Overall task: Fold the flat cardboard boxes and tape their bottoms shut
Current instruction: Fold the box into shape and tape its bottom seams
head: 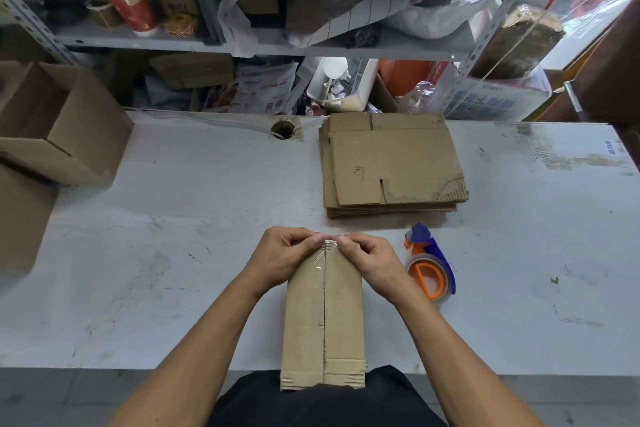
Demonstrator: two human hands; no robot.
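Both hands grip the box's (323,315) far edge at the near table (173,218) edge: left hand (282,258) and right hand (369,262) pinch the tape (327,246) end over the seam. Press it flat down the far side, thumbs outward, so no bubbles remain.

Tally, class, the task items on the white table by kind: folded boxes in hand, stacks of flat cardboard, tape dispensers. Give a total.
Folded box in hand: 1
Stack of flat cardboard: 1
Tape dispenser: 1
Total: 3
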